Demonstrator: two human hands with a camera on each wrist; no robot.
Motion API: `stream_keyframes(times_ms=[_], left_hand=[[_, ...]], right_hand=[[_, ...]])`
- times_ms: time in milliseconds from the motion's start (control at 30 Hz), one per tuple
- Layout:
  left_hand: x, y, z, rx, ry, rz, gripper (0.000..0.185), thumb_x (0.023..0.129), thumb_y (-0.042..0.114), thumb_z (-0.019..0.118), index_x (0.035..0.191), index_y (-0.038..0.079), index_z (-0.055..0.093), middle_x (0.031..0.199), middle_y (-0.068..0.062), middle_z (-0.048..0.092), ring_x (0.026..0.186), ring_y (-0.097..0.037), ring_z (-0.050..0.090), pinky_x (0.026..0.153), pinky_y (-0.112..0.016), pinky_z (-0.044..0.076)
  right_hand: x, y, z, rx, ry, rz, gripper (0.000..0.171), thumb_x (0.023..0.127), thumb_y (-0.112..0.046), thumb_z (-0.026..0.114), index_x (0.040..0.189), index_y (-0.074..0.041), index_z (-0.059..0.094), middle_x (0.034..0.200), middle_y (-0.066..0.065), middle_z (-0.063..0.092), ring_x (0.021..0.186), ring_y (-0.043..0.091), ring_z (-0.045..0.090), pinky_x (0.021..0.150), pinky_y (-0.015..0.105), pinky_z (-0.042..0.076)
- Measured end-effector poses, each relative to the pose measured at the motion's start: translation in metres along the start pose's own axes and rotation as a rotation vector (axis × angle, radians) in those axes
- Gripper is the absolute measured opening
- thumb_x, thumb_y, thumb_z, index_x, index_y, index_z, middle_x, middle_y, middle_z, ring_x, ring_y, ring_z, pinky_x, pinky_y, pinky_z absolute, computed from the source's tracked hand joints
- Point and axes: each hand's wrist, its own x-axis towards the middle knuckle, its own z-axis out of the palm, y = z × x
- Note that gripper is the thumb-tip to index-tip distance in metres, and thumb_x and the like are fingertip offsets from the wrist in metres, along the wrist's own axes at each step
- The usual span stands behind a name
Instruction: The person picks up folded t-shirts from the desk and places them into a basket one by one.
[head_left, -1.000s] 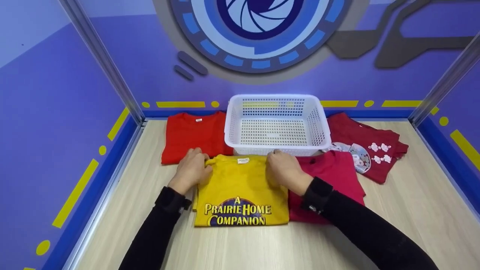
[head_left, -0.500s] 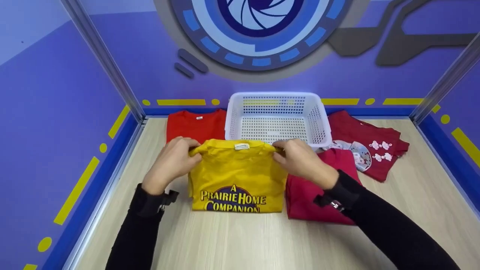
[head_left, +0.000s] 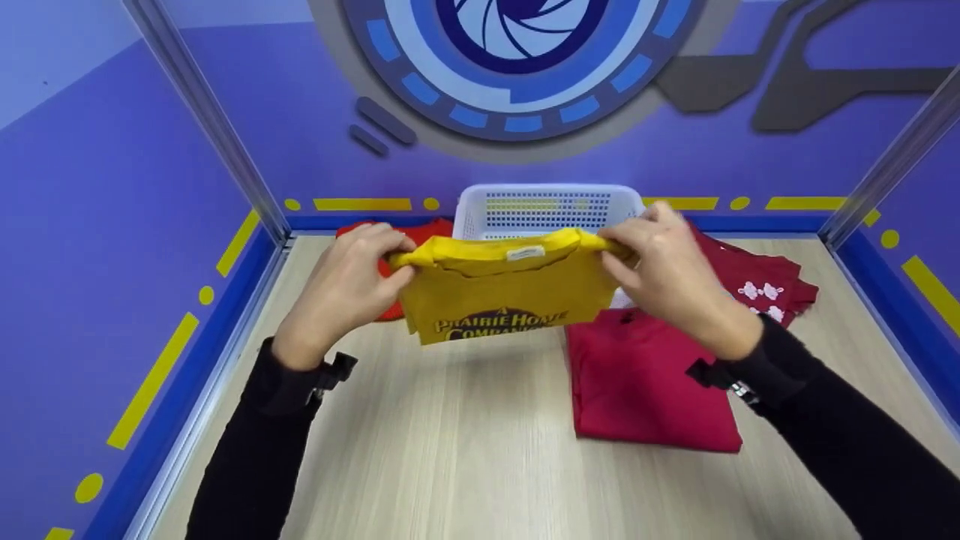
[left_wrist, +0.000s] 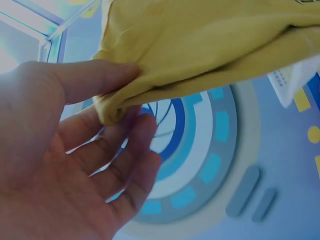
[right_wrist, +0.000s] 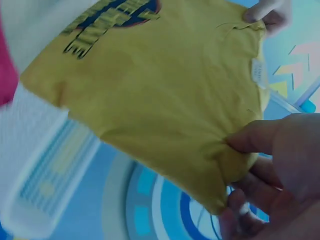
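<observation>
A folded yellow T-shirt with a printed slogan hangs in the air between my hands, neckline up and tag showing. My left hand pinches its left shoulder corner; in the left wrist view the thumb presses on top of the yellow cloth. The right hand pinches the opposite shoulder corner, thumb in front and fingers behind in the right wrist view. Behind the shirt, a white perforated basket is partly covered by it. A crimson folded shirt lies on the table below my right hand.
At the back left lies a red folded shirt, mostly hidden by my left hand and the yellow one. To the basket's right is a dark red shirt with white flower trim. Printed wall panels close in the table's back and sides.
The yellow T-shirt was lying flat on the table; both hands took its shoulder corners, lifted it and carried it up and forward toward the basket. More of the crimson shirt shows now.
</observation>
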Motion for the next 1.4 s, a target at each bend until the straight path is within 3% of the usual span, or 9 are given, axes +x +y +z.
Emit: stream_keyframes(times_ms=[133,233,300,367,600,767,1000,1167,1400], left_hand=[[0.016,0.009,0.003,-0.031,0.018,0.057,0.013,0.099,0.017,0.081,0.11,0.01,0.079,0.103,-0.006,0.073,0.094,-0.026,0.062,0.086,-0.039,0.051],[0.027,0.014,0.006,-0.073,-0.02,0.082,0.011,0.1,0.017,0.079,0.109,0.01,0.077,0.103,-0.005,0.072,0.095,-0.026,0.062,0.092,-0.04,0.051],[0.035,0.017,0.008,-0.114,-0.066,0.084,0.011,0.102,0.016,0.078,0.11,0.01,0.076,0.104,-0.006,0.072,0.094,-0.026,0.061,0.091,-0.04,0.051],[0.044,0.018,0.01,-0.145,-0.113,0.082,0.01,0.104,0.016,0.076,0.112,0.01,0.076,0.105,-0.006,0.073,0.092,-0.025,0.061,0.087,-0.038,0.051],[0.089,0.008,0.028,-0.168,-0.173,0.047,0.015,0.107,0.02,0.074,0.119,0.011,0.077,0.106,-0.006,0.076,0.088,-0.023,0.062,0.078,-0.034,0.053],[0.127,-0.003,0.051,-0.069,-0.177,-0.034,0.019,0.108,0.027,0.074,0.121,0.015,0.079,0.108,-0.005,0.076,0.092,-0.024,0.063,0.084,-0.037,0.052],[0.167,-0.018,0.085,0.003,-0.177,-0.124,0.023,0.109,0.03,0.072,0.124,0.014,0.078,0.124,-0.007,0.078,0.108,-0.024,0.067,0.1,-0.041,0.056],[0.181,-0.029,0.107,-0.003,-0.247,-0.199,0.028,0.109,0.029,0.072,0.132,0.013,0.076,0.136,-0.01,0.076,0.119,-0.027,0.07,0.105,-0.043,0.058],[0.19,-0.038,0.129,-0.064,-0.321,-0.332,0.036,0.107,0.023,0.071,0.14,0.011,0.072,0.15,-0.014,0.068,0.134,-0.032,0.065,0.116,-0.049,0.054]], right_hand=[[0.003,0.012,-0.022,0.012,0.026,-0.008,0.016,0.097,-0.005,0.08,0.113,-0.002,0.083,0.107,0.016,0.084,0.109,0.037,0.057,0.096,0.053,0.035],[0.004,0.019,-0.036,0.046,-0.031,0.06,0.017,0.099,-0.006,0.078,0.115,-0.004,0.082,0.11,0.016,0.082,0.102,0.031,0.063,0.095,0.035,0.045],[0.004,0.023,-0.044,0.063,-0.066,0.106,0.017,0.101,-0.008,0.077,0.116,-0.005,0.082,0.112,0.015,0.081,0.095,0.026,0.066,0.084,0.018,0.047],[0.006,0.029,-0.051,0.066,-0.092,0.136,0.017,0.102,-0.011,0.075,0.118,-0.005,0.081,0.113,0.015,0.08,0.091,0.024,0.067,0.075,0.011,0.046],[0.032,0.055,-0.059,0.093,-0.294,0.332,0.033,0.107,-0.026,0.071,0.133,-0.007,0.078,0.123,0.018,0.078,0.097,0.027,0.067,0.072,0.014,0.051],[0.061,0.087,-0.042,0.06,-0.4,0.381,0.038,0.109,-0.031,0.067,0.134,-0.004,0.077,0.124,0.022,0.078,0.1,0.03,0.069,0.076,0.027,0.054],[0.091,0.118,-0.008,-0.037,-0.412,0.377,0.038,0.109,-0.025,0.061,0.132,0.003,0.074,0.122,0.028,0.074,0.102,0.036,0.065,0.079,0.038,0.052],[0.097,0.132,0.017,-0.073,-0.429,0.409,0.036,0.108,-0.022,0.063,0.127,0.006,0.075,0.118,0.031,0.073,0.1,0.039,0.064,0.081,0.044,0.054],[0.093,0.15,0.045,-0.04,-0.493,0.501,0.038,0.106,-0.02,0.063,0.13,0.007,0.074,0.131,0.034,0.07,0.114,0.042,0.064,0.099,0.052,0.054]])
